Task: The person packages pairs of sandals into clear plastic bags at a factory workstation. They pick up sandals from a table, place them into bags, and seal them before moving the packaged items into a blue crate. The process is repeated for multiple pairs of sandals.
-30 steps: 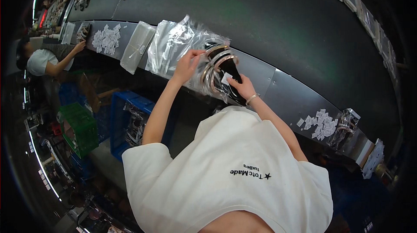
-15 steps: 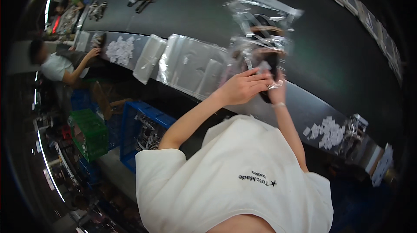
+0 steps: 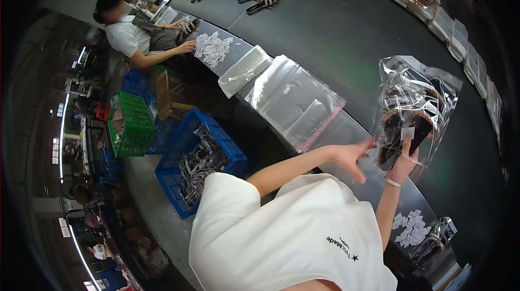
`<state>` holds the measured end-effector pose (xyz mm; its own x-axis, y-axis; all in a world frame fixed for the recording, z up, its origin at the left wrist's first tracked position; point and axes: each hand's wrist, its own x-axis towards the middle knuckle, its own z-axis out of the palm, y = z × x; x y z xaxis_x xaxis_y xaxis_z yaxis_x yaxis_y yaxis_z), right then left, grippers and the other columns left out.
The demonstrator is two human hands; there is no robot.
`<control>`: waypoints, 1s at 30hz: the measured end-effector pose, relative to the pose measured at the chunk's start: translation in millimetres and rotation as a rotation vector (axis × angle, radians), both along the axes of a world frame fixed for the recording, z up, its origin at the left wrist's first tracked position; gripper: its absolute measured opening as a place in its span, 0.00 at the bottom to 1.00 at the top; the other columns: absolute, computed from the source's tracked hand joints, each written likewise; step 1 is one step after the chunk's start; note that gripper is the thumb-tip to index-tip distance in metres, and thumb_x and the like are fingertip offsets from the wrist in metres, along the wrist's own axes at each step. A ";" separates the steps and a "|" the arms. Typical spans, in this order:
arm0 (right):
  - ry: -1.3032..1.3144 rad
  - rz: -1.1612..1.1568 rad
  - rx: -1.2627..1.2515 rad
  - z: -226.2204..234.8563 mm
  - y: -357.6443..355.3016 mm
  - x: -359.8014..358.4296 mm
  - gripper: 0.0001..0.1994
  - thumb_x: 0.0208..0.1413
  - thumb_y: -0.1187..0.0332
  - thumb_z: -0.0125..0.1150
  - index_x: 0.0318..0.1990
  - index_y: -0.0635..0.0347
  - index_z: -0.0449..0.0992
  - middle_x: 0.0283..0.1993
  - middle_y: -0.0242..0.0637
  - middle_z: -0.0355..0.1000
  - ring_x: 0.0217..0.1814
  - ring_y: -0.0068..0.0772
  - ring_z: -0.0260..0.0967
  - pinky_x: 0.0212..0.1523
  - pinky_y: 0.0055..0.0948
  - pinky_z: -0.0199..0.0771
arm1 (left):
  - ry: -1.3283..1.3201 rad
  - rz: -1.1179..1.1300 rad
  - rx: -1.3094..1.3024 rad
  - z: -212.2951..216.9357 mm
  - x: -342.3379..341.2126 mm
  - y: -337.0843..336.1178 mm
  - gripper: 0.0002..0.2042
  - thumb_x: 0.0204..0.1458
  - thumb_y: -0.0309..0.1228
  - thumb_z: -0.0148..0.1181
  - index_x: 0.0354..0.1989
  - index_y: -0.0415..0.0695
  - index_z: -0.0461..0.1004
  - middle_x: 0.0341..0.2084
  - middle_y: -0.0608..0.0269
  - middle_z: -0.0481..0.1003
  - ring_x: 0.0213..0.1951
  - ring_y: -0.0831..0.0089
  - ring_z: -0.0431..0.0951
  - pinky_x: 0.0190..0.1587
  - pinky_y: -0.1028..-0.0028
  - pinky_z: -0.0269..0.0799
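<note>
Black strappy sandals (image 3: 422, 130) are filling the pinching right hand (image 3: 403, 166), left hand (image 3: 351, 158) spread. Loose clear-plastic bagging (image 3: 392, 73) could be slipping.

The right fingers (image 3: 406, 147) grip strappy, dark-soled sandals (image 3: 421, 130) inside a clear bag (image 3: 417, 104), close against a white label (image 3: 407, 133). Just beside that bag, the left fingers (image 3: 366, 145) are spread wide. Left of them, a stack of flat plastic sleeves (image 3: 295, 101) lies on the metal surface (image 3: 340, 130); farther left stands a blue crate (image 3: 170, 188). Below the right fingers, white slips (image 3: 413, 230) lie heaped.
</note>
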<state>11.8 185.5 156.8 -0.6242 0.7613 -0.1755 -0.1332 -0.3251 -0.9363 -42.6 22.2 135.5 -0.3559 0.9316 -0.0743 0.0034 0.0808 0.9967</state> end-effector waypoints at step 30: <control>-0.532 1.072 1.188 -135.9 -36.0 103.0 0.10 0.43 0.63 0.60 0.29 0.58 0.71 0.30 0.37 0.66 0.35 0.38 0.64 0.39 0.34 0.62 | -0.654 0.705 -0.426 -116.4 39.6 -24.9 0.14 0.55 0.29 0.38 0.31 0.32 0.71 0.26 0.52 0.74 0.27 0.67 0.78 0.27 0.73 0.76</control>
